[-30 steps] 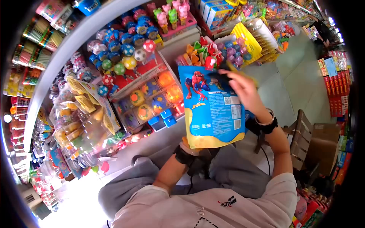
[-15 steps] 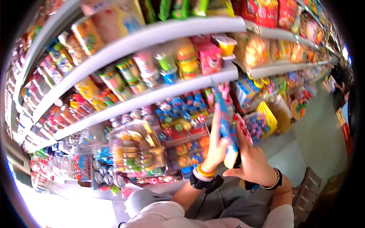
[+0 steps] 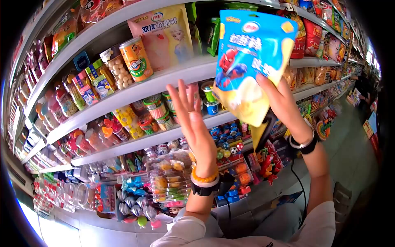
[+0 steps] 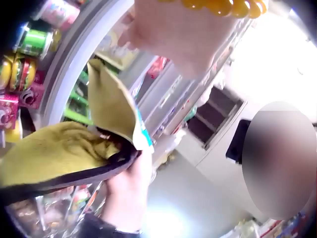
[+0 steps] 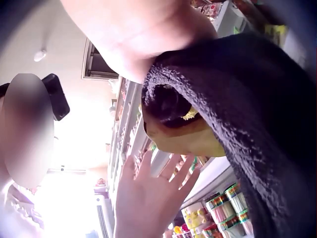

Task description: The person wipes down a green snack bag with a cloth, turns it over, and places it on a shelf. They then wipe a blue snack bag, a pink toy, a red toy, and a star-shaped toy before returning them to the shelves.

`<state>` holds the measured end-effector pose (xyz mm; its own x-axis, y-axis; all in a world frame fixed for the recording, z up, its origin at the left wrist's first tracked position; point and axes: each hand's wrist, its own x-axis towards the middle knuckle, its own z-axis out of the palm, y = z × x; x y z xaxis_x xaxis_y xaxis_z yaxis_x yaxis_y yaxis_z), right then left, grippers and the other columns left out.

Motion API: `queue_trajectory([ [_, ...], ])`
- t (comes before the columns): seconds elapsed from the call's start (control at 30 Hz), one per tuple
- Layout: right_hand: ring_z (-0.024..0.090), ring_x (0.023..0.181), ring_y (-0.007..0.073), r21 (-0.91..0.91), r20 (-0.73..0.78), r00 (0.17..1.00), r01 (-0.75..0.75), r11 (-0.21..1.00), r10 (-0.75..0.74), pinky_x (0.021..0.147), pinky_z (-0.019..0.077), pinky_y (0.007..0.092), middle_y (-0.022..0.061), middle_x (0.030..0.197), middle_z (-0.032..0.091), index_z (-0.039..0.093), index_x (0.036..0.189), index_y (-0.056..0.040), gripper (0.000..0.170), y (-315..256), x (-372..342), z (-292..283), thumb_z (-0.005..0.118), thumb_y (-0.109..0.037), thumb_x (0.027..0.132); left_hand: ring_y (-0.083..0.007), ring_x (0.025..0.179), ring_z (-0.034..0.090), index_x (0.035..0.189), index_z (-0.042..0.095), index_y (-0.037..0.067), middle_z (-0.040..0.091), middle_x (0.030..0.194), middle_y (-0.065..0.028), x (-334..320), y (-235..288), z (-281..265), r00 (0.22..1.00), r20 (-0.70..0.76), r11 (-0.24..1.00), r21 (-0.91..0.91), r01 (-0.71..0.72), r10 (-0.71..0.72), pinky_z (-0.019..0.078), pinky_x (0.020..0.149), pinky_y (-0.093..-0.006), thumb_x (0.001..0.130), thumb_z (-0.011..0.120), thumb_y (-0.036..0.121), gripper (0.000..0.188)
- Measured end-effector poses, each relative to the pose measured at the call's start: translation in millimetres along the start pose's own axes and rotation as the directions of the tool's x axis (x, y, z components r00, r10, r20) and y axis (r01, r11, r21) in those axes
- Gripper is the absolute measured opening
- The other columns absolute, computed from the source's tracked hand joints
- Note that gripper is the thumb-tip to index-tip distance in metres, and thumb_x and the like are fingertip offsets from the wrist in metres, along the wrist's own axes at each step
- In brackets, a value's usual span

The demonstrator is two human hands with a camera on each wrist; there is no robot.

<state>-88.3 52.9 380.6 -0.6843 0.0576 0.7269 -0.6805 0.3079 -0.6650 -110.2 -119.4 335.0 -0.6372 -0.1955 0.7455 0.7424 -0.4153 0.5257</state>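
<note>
Up at shelf height in the head view, my right hand [image 3: 284, 103] grips a blue and yellow snack pouch [image 3: 247, 61] by its lower right side. Its front, with a superhero figure, faces me and it leans a little. A yellow and dark grey cloth [image 3: 262, 132] hangs below the pouch from the same hand; the left wrist view shows the cloth [image 4: 54, 153] bunched against the pouch's underside. My left hand [image 3: 197, 127] is raised to the left of the pouch, fingers straight and spread, holding nothing. In the right wrist view the dark cloth [image 5: 257, 129] covers much of the scene.
A pink and yellow pouch [image 3: 164, 45] stands on the upper shelf beside an orange can [image 3: 137, 61] and a jar [image 3: 117, 68]. White shelf edges [image 3: 181, 72] run across in front of me. Clear packs [image 3: 170, 175] and small toys crowd the lower display.
My view has tilted up to the shelves. The pouch, edge-on between both hands half a second ago, is now raised with its front showing, in the right hand alone. The left hand has come away.
</note>
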Motion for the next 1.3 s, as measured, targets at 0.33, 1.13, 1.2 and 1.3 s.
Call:
queue_trajectory([
  [0.33, 0.063, 0.09, 0.0109, 0.241, 0.122, 0.977, -0.199, 0.95, 0.174, 0.08, 0.0502, 0.027, 0.0027, 0.097, 0.063, 0.059, 0.103, -0.0019, 0.024, 4, 80, 50, 0.058, -0.023, 0.092, -0.0322, 0.122, 0.048, 0.15, 0.008, 0.014, 0.039, 0.142, -0.0196, 27, 4, -58, 0.985, -0.126, 0.988, -0.109, 0.107, -0.12, 0.0342, 0.102, -0.0405, 0.098, 0.038, 0.034, 0.063],
  [1.13, 0.056, 0.064, 0.0101, -0.578, 0.219, 0.923, 0.384, 0.72, -0.317, 0.061, 0.0446, 0.0278, 0.0071, 0.071, 0.064, 0.066, 0.09, -0.0013, 0.023, 27, 159, 7, 0.067, -0.024, 0.085, -0.0163, 0.064, 0.049, 0.148, 0.017, 0.006, 0.049, 0.07, -0.0029, 139, -32, -32, 0.881, 0.253, 0.661, 0.586, -0.469, 0.401, 0.0424, 0.064, -0.028, 0.064, 0.072, -0.006, 0.101],
  [1.2, 0.059, 0.058, 0.0258, -0.554, 0.151, 0.915, 0.391, 0.735, -0.373, 0.059, 0.0458, 0.0352, 0.015, 0.068, 0.063, 0.068, 0.09, -0.0041, 0.031, 40, 175, 0, 0.072, -0.032, 0.078, -0.0289, 0.074, 0.054, 0.147, 0.017, 0.006, 0.056, 0.078, -0.0107, 155, -50, -28, 0.84, 0.267, 0.539, 0.666, -0.515, 0.472, 0.0447, 0.071, -0.0385, 0.066, 0.072, -0.001, 0.098],
  [1.3, 0.059, 0.066, 0.0149, -0.7, 0.188, 0.971, 0.237, 0.674, -0.146, 0.064, 0.046, 0.0309, 0.0093, 0.075, 0.066, 0.066, 0.093, -0.0008, 0.024, 57, 189, -5, 0.068, -0.023, 0.084, -0.0325, 0.083, 0.058, 0.148, 0.012, 0.008, 0.058, 0.096, -0.0176, 161, -62, -27, 0.913, 0.251, 0.553, 0.732, -0.397, 0.323, 0.0455, 0.075, -0.0399, 0.067, 0.074, -0.001, 0.102],
])
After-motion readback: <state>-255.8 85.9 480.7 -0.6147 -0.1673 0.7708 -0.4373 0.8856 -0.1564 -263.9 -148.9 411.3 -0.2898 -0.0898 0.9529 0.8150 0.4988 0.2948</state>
